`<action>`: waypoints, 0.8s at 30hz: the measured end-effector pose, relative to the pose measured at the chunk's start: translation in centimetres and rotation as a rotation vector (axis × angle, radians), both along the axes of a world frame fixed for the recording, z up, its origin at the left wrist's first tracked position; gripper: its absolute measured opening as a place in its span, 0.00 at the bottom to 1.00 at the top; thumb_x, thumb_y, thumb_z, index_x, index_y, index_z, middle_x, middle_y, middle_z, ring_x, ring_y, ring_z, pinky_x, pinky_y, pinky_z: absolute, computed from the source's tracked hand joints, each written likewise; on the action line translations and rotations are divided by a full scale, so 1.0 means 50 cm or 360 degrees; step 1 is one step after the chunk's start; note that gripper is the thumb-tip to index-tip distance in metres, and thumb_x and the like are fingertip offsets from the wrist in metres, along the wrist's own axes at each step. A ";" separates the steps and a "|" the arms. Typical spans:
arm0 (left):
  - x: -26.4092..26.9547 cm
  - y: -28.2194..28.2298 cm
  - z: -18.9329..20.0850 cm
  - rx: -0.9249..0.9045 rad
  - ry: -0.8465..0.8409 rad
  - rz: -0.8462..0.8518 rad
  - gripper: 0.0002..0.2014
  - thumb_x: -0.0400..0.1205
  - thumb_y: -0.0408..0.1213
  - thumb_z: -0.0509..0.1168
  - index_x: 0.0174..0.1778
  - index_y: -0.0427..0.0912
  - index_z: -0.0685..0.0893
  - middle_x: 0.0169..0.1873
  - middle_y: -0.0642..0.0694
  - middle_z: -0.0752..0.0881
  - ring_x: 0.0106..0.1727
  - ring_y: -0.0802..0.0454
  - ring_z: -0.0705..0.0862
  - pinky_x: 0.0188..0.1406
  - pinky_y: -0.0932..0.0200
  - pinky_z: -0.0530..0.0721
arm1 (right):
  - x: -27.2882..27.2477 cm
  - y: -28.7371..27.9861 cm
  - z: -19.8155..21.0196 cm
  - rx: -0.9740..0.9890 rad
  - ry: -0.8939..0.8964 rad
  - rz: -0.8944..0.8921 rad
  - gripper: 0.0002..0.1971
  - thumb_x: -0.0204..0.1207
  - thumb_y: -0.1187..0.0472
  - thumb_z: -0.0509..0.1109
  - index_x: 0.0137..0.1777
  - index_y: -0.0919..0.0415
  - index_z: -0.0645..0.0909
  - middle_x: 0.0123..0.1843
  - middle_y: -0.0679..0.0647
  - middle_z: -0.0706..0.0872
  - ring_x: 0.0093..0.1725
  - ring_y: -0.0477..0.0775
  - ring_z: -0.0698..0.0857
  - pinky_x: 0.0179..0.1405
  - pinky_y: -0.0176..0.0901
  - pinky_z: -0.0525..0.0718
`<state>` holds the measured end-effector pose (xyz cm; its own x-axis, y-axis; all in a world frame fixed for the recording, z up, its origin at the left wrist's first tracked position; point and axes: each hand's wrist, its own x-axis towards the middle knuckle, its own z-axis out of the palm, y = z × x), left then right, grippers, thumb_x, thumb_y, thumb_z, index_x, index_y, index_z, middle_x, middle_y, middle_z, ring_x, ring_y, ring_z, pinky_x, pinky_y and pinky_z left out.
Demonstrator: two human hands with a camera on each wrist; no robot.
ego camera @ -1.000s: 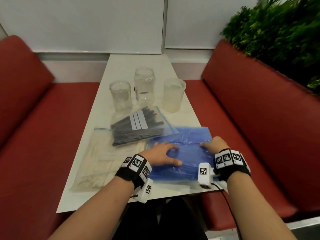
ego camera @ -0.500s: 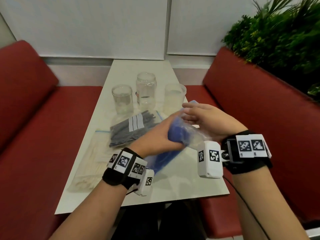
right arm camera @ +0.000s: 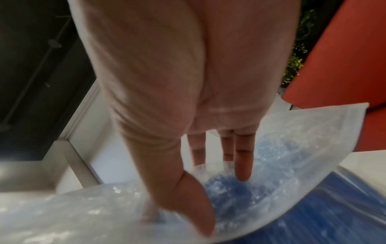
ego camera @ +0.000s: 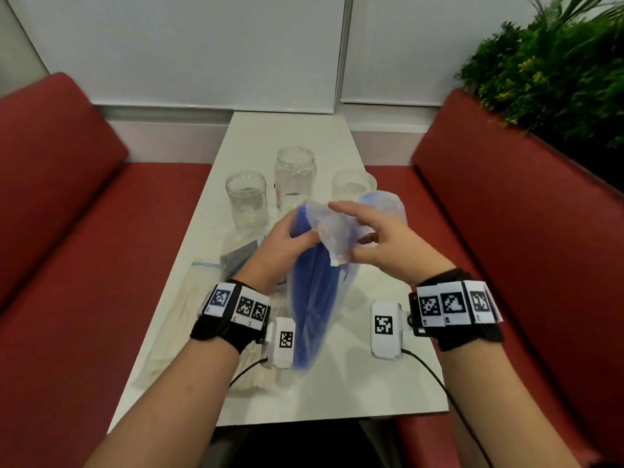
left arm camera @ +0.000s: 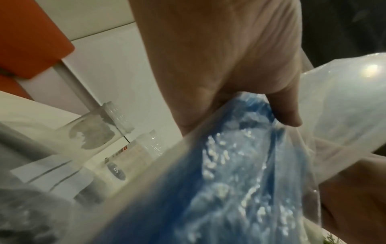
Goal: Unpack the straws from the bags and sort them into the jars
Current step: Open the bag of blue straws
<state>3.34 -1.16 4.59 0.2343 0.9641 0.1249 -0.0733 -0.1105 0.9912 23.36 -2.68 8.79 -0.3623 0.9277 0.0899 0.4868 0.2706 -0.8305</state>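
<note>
Bag of blue straws (ego camera: 312, 292) stands upright, gripped by my left hand (ego camera: 282, 246); my right hand (ego camera: 378, 244), fingers spread, pinches its mouth to open it.

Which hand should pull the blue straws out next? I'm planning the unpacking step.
Right. The right hand already works at the mouth of the blue straw bag, while the left hand keeps its grip around the bundle, steadying it upright.
</note>
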 end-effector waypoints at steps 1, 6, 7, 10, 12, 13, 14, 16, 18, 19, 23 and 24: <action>0.002 0.009 0.009 0.0001 0.0000 0.0007 0.28 0.78 0.46 0.73 0.74 0.41 0.80 0.67 0.46 0.88 0.71 0.49 0.84 0.77 0.42 0.78 | -0.004 0.005 0.007 -0.0029 -0.0025 0.0054 0.44 0.68 0.70 0.79 0.80 0.36 0.70 0.67 0.16 0.74 0.67 0.19 0.73 0.63 0.21 0.77; 0.011 0.038 0.019 -0.0006 0.0018 0.0064 0.19 0.88 0.37 0.66 0.76 0.42 0.77 0.70 0.44 0.85 0.73 0.47 0.83 0.78 0.38 0.76 | -0.032 0.014 -0.004 0.0182 -0.0086 0.0074 0.42 0.75 0.69 0.77 0.84 0.42 0.65 0.75 0.33 0.75 0.68 0.20 0.71 0.65 0.15 0.69; 0.010 0.039 0.013 -0.0015 0.0000 0.0086 0.20 0.88 0.37 0.66 0.76 0.43 0.76 0.70 0.44 0.85 0.73 0.48 0.83 0.77 0.39 0.77 | -0.033 0.015 -0.006 0.0234 -0.0042 0.0008 0.34 0.80 0.70 0.72 0.83 0.47 0.69 0.75 0.38 0.78 0.69 0.25 0.74 0.65 0.16 0.69; -0.001 0.031 -0.003 0.0042 0.0027 0.0163 0.22 0.85 0.30 0.67 0.75 0.49 0.76 0.69 0.41 0.83 0.71 0.45 0.83 0.74 0.47 0.81 | -0.027 0.010 -0.012 0.0402 -0.0036 -0.0176 0.20 0.87 0.71 0.62 0.75 0.58 0.80 0.68 0.49 0.87 0.69 0.38 0.81 0.71 0.28 0.75; -0.007 0.014 -0.005 0.0147 0.0104 0.0188 0.28 0.82 0.23 0.65 0.74 0.55 0.75 0.70 0.42 0.82 0.69 0.49 0.83 0.72 0.49 0.81 | -0.032 0.002 -0.011 0.0519 -0.0019 -0.0289 0.15 0.87 0.71 0.62 0.69 0.63 0.82 0.60 0.52 0.90 0.59 0.36 0.86 0.64 0.31 0.80; -0.009 0.002 -0.001 0.0223 0.0147 0.0193 0.30 0.81 0.22 0.66 0.75 0.56 0.75 0.72 0.45 0.81 0.71 0.53 0.82 0.74 0.49 0.79 | -0.037 -0.002 -0.007 0.0554 0.0002 -0.0342 0.11 0.87 0.71 0.62 0.65 0.65 0.82 0.56 0.54 0.91 0.54 0.41 0.88 0.59 0.34 0.83; -0.011 -0.008 0.004 0.0296 0.0192 0.0189 0.31 0.80 0.25 0.68 0.76 0.56 0.74 0.73 0.49 0.80 0.73 0.55 0.80 0.78 0.49 0.76 | -0.043 -0.006 0.000 0.0573 0.0032 -0.0393 0.08 0.86 0.71 0.62 0.60 0.66 0.81 0.52 0.55 0.91 0.50 0.47 0.90 0.54 0.38 0.86; -0.011 -0.024 0.016 0.0384 0.0263 0.0176 0.27 0.82 0.38 0.72 0.77 0.54 0.75 0.75 0.54 0.79 0.77 0.57 0.76 0.81 0.48 0.73 | -0.054 -0.008 0.017 0.0628 0.0045 -0.0453 0.04 0.83 0.72 0.64 0.52 0.68 0.81 0.47 0.55 0.91 0.46 0.55 0.91 0.51 0.48 0.89; -0.010 -0.032 0.035 0.0373 0.0333 0.0236 0.26 0.82 0.51 0.71 0.77 0.49 0.79 0.74 0.51 0.82 0.77 0.56 0.78 0.80 0.46 0.74 | -0.065 -0.011 0.035 0.0722 -0.0046 -0.0480 0.02 0.81 0.67 0.70 0.48 0.65 0.83 0.43 0.53 0.91 0.44 0.56 0.90 0.49 0.55 0.88; -0.009 -0.034 0.043 0.0374 0.0347 0.0271 0.24 0.84 0.52 0.70 0.74 0.47 0.82 0.70 0.47 0.86 0.73 0.54 0.81 0.77 0.46 0.77 | -0.068 -0.014 0.041 0.0763 -0.0076 -0.0519 0.02 0.80 0.64 0.72 0.47 0.62 0.85 0.41 0.51 0.91 0.43 0.55 0.89 0.48 0.53 0.87; -0.024 -0.025 0.048 0.0207 -0.0028 0.0436 0.10 0.89 0.35 0.62 0.59 0.44 0.89 0.51 0.41 0.93 0.59 0.49 0.90 0.60 0.49 0.84 | -0.053 -0.023 0.043 0.0719 -0.0226 -0.0757 0.06 0.77 0.59 0.75 0.52 0.53 0.88 0.46 0.50 0.90 0.50 0.56 0.87 0.55 0.55 0.82; -0.033 -0.025 0.045 0.0126 -0.0132 0.0424 0.12 0.87 0.30 0.61 0.59 0.42 0.89 0.51 0.41 0.93 0.57 0.48 0.91 0.57 0.49 0.84 | -0.048 -0.024 0.040 0.0679 -0.0301 -0.0806 0.06 0.77 0.59 0.74 0.52 0.52 0.88 0.46 0.49 0.90 0.52 0.56 0.87 0.58 0.58 0.81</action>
<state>1.69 -2.41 6.86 -0.0400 0.9768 0.2105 -0.1119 -0.2137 0.9705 20.98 -3.88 10.78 0.0613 0.8843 0.4628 0.7657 0.2557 -0.5901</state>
